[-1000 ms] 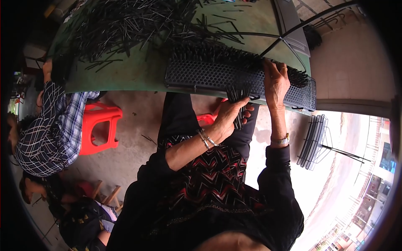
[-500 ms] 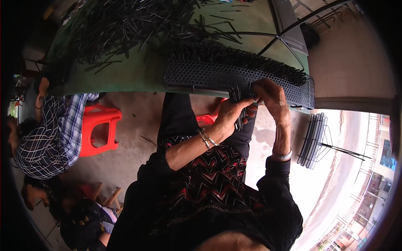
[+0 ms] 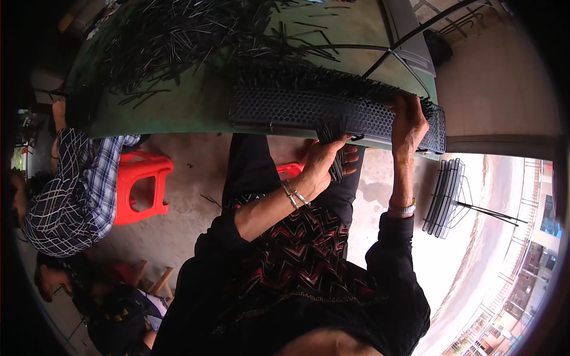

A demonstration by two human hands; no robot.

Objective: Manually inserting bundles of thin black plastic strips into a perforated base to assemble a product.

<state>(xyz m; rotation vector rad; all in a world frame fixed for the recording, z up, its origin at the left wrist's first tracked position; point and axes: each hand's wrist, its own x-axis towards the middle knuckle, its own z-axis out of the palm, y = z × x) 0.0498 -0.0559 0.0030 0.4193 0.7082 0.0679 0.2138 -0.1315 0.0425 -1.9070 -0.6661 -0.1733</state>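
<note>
My left hand (image 3: 320,166) is closed around a bundle of thin black sticks (image 3: 333,132) at the table's front edge, the fingers curled under it. A long dark tray full of round holes (image 3: 273,107) lies along that edge. Black sticks (image 3: 320,78) stand packed in rows along its far side. Towards the tray's right end, my right hand (image 3: 408,127) reaches over the holes with its fingers pinched together beside the standing sticks. Its fingertips are partly hidden, so whatever they hold does not show.
A big heap of loose black sticks (image 3: 178,41) covers much of the green table (image 3: 160,118). Dark metal bars (image 3: 380,56) cross above the tray. Red stools (image 3: 159,190) and a person in a plaid top (image 3: 71,184) are at the left. A wire rack (image 3: 444,199) stands at the right.
My right hand has moved from the bundle's top, rightward and away from me, to the standing sticks. My left hand keeps the bundle nearly in place.
</note>
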